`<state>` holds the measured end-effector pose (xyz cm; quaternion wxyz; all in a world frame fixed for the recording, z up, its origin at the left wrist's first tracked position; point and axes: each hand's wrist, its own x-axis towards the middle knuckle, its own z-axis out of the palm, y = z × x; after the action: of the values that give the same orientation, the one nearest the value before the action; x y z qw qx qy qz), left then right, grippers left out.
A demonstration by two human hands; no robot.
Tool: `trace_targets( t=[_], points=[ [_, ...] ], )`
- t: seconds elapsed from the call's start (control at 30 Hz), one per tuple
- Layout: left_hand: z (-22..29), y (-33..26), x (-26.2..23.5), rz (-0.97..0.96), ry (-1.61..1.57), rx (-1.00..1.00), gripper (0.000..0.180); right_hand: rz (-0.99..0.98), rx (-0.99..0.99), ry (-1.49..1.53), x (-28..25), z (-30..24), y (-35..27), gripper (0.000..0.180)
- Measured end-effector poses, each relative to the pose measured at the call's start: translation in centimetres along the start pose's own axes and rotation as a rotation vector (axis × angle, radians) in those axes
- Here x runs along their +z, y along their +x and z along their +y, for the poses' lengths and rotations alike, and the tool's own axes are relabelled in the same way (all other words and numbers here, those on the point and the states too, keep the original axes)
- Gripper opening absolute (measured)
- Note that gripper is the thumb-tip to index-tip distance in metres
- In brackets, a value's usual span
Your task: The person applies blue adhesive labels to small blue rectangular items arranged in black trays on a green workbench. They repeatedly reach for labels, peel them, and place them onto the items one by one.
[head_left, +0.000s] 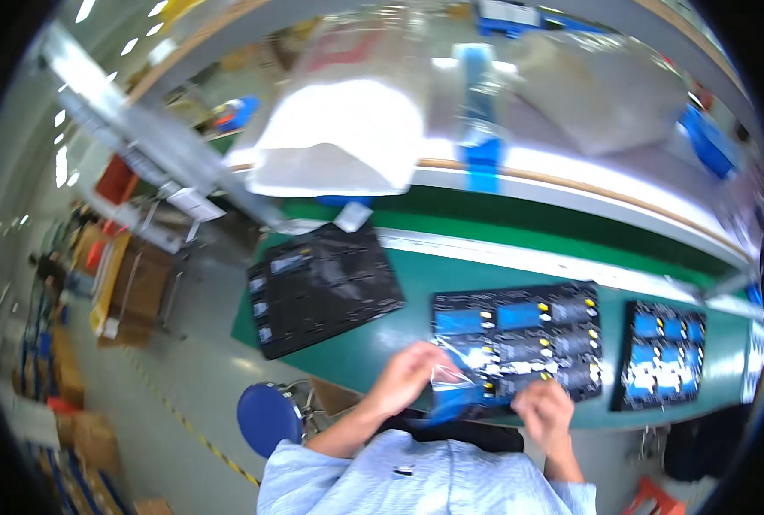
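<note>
A black tray (592, 343) lies on the green bench in front of me, its pockets filled with rows of blue and dark flat pieces with small yellow parts. My left hand (409, 375) is at its near left corner, fingers pinched on a shiny clear plastic film (451, 375). Beneath the film a blue sheet-like patch (452, 402) shows, partly covered by glare. Over the tray's near edge my right hand (545, 407) is curled with fingertips together. Whatever it may hold is too small or hidden to make out.
To the left sits another black tray (326, 292), mostly dark. A third tray (663, 356) with blue pieces lies right. Above the bench runs a shelf (571, 184) carrying plastic bags. A blue stool (269, 419) stands at the lower left, a red stool (655, 498) at the lower right.
</note>
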<state>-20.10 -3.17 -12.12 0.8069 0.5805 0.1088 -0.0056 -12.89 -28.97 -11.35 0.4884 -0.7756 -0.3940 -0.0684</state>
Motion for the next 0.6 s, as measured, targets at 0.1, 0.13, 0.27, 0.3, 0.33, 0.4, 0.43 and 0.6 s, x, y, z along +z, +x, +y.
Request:
trace_targets(
  t=[0.1,0.13,0.27,0.3,0.33,0.4,0.43,0.6],
  points=[
    [3.2,0.7,-0.9,0.120,0.113,0.100,0.014,0.054,0.604,0.186,-2.0,2.8,0.8,0.014],
    [3.6,0.7,-1.5,0.095,0.208,0.117,0.014,0.092,0.725,0.310,-2.2,3.4,1.3,0.018],
    [6.5,0.8,-0.1,-0.152,0.607,0.092,0.016,0.059,0.879,0.374,-1.8,6.6,1.1,0.020],
    [6.8,0.8,0.2,-0.227,0.766,0.102,0.016,0.041,0.872,0.354,-1.3,7.1,1.1,0.021],
    [6.1,1.0,0.6,-0.276,0.842,0.185,0.016,0.018,0.878,0.367,-1.0,7.2,1.2,0.021],
    [4.2,1.5,2.2,-0.370,0.993,0.357,0.016,0.007,0.880,0.327,-0.9,7.3,1.4,0.023],
    [3.8,1.5,2.9,-0.439,1.045,0.305,0.016,-0.015,0.878,0.300,-0.7,7.1,1.7,0.024],
    [-1.5,2.5,3.9,-0.435,1.212,0.354,0.027,-0.058,0.903,0.218,-0.4,6.7,2.1,0.027]
  ],
)
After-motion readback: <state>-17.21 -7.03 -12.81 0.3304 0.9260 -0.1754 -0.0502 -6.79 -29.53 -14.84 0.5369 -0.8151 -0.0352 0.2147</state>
